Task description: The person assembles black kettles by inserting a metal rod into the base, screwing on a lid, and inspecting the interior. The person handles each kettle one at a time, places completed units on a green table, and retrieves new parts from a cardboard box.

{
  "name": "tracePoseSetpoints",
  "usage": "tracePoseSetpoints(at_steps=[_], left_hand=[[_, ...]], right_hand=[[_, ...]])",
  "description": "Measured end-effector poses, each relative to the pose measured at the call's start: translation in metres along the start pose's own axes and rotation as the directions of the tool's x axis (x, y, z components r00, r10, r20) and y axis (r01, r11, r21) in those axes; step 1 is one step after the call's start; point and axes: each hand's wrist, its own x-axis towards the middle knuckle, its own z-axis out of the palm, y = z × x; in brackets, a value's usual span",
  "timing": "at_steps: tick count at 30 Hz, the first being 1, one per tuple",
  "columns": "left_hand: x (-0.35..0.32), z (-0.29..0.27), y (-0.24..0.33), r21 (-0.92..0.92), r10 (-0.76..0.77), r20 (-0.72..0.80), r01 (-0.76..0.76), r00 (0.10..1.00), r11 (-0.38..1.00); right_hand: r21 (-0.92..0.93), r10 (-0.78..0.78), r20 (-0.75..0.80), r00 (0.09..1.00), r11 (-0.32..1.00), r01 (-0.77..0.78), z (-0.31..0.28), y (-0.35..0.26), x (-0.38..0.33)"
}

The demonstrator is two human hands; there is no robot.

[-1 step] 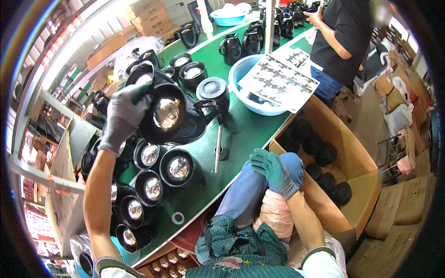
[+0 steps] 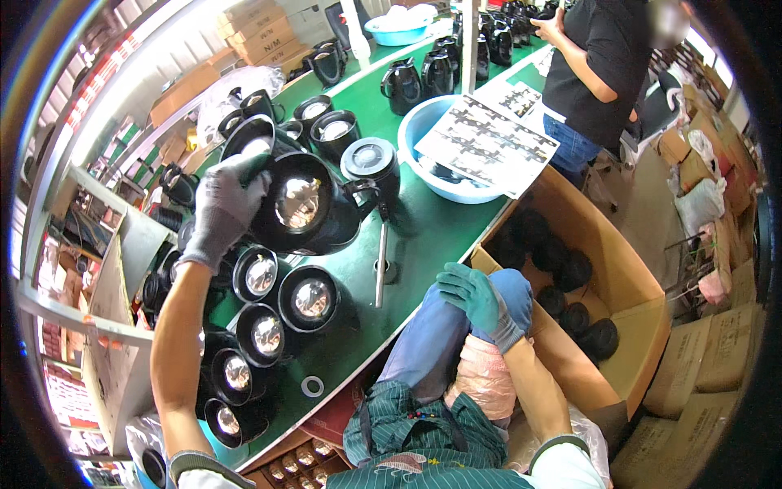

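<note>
My left hand point(image 2: 224, 208), in a grey glove, grips a black kettle body point(image 2: 305, 208) by its rim. It holds the kettle tilted above the green table point(image 2: 423, 228), with the shiny steel inside facing me. My right hand point(image 2: 472, 297), in a green glove, rests on my blue-jeaned knee point(image 2: 432, 342) at the table's edge. It holds nothing and is next to the near corner of an open cardboard box point(image 2: 627, 277).
Several black kettle bodies point(image 2: 309, 297) stand in rows at the left of the table, and a lidded one point(image 2: 371, 163) stands behind. A blue basin point(image 2: 423, 143) carries a printed sheet point(image 2: 489, 143). Black round parts point(image 2: 570, 273) fill the box. A metal rod point(image 2: 380, 261) and a white ring point(image 2: 312, 385) lie on the table. Another person point(image 2: 595, 73) stands at the far right.
</note>
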Motion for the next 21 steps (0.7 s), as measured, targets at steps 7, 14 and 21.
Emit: tracePoseSetpoints(at_steps=[7, 14, 21], left_hand=[[0.012, 0.081, 0.011, 0.134, -0.041, 0.083, 0.029, 0.996, 0.991], [-0.004, 0.073, 0.030, 0.116, 0.032, -0.005, -0.032, 0.999, 0.993], [-0.014, 0.084, 0.022, 0.079, -0.017, 0.074, 0.011, 0.997, 0.997]], right_hand=[[-0.064, -0.018, -0.005, 1.000, 0.998, 0.018, -0.004, -0.006, -0.003], [-0.095, -0.031, -0.006, 0.999, 0.995, 0.031, -0.006, -0.004, 0.002], [-0.149, -0.018, 0.002, 1.000, 0.989, 0.018, -0.002, 0.001, 0.004]])
